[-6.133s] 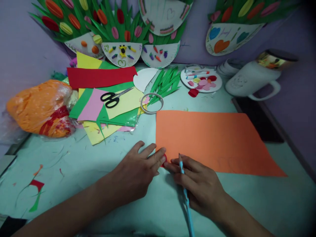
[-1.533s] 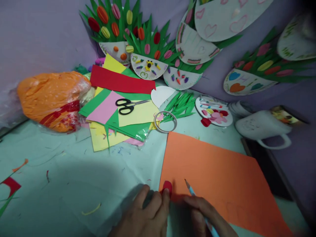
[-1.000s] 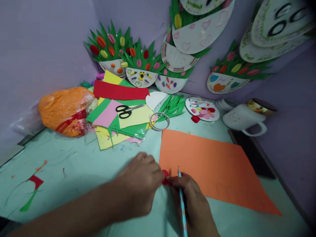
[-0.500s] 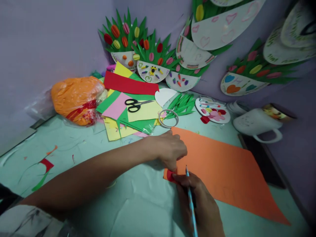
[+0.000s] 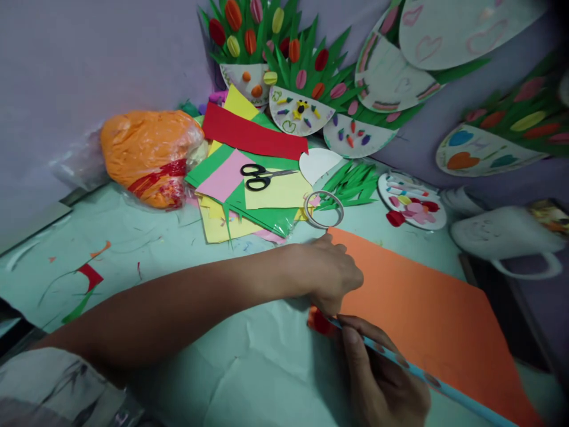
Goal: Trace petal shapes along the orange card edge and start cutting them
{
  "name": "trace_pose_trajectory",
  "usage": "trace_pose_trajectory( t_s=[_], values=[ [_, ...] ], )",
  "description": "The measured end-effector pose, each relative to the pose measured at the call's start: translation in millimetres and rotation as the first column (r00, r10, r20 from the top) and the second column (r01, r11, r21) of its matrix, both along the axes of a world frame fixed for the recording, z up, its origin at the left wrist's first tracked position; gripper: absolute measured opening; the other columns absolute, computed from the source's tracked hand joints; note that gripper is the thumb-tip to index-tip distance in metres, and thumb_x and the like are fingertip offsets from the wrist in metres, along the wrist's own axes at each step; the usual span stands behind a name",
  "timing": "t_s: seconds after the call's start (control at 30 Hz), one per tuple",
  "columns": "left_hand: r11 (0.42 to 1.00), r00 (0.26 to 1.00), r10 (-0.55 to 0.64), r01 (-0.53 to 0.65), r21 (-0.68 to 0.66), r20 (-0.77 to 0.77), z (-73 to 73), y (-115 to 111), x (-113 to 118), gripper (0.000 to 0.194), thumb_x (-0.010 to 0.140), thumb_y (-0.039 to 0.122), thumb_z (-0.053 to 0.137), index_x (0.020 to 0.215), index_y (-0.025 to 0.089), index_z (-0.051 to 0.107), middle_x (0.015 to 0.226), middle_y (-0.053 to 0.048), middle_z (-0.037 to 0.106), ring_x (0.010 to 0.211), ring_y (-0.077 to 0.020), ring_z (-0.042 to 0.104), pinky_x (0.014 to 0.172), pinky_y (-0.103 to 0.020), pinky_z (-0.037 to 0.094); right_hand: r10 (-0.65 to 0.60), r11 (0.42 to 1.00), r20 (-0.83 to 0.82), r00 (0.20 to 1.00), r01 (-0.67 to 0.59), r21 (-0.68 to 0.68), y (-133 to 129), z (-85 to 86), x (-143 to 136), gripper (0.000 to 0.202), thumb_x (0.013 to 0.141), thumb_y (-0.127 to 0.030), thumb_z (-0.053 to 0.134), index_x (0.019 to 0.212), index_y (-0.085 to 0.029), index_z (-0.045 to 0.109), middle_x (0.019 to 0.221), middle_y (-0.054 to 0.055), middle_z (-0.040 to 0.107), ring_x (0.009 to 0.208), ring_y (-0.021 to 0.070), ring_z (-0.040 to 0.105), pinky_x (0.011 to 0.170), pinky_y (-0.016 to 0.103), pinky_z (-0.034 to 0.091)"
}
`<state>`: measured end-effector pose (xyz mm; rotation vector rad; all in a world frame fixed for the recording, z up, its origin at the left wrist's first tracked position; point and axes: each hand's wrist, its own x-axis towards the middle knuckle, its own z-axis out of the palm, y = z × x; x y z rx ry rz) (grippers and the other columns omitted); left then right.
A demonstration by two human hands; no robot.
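Observation:
My left hand (image 5: 331, 273), its fingers curled, lies over the left edge of a large orange paper sheet (image 5: 422, 296). The fingertips press down a small red paper cutout (image 5: 322, 324) at the sheet's near left corner; part of the cutout is hidden under them. A light blue patterned pencil (image 5: 448, 388) is held in my right hand (image 5: 384, 376), just right of the left fingertips. Its tip touches or nearly touches the red cutout's edge, and its shaft slants down to the right.
Behind my left hand are scissors (image 5: 255, 177) on coloured paper sheets, a tape roll (image 5: 323, 224) and green paper strips (image 5: 353, 184). A plate of paper cutouts (image 5: 438, 220) and a white mug (image 5: 484, 234) stand right. An orange bundle in plastic (image 5: 146, 151) sits left, near paper scraps (image 5: 91, 277).
The pencil has swung from nearly upright to a low slant, its tip now at the red cutout. My right hand has turned with it. The left hand keeps pressing; the whole view has shifted.

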<state>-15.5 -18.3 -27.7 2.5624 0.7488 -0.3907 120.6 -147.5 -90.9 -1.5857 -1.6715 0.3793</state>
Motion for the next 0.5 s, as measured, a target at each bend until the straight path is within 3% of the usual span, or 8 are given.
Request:
trace_pose_trajectory(
  t_s=[0.2, 0.5],
  values=[
    [1.000, 1.000, 0.010, -0.010, -0.004, 0.026, -2.8, 0.7, 1.1, 0.015, 0.066, 0.018, 0.068, 0.068, 0.018, 0.054, 0.090, -0.008, 0.061, 0.088, -0.0239, 0.045, 0.090, -0.047, 0.034, 0.191, 0.981, -0.036, 0.981, -0.190, 0.038, 8.1, 2.7, -3.1, 0.016, 0.088, -0.025, 0.056, 0.081, -0.021, 0.071, 0.071, 0.003, 0.074, 0.059, 0.0171, 0.071, 0.052, 0.023, 0.056],
    [1.000, 0.999, 0.013, -0.012, -0.011, 0.041, -7.3, 1.4, 1.3, 0.017, 0.069, 0.024, 0.070, 0.066, 0.019, 0.053, 0.088, -0.008, 0.061, 0.089, -0.0248, 0.045, 0.090, -0.047, 0.033, 0.194, 0.981, -0.055, 0.980, -0.193, 0.017, 6.9, 2.4, -7.2, 0.012, 0.089, -0.021, 0.056, 0.087, -0.026, 0.067, 0.073, -0.002, 0.072, 0.059, 0.0138, 0.069, 0.053, 0.019, 0.054]
  ],
)
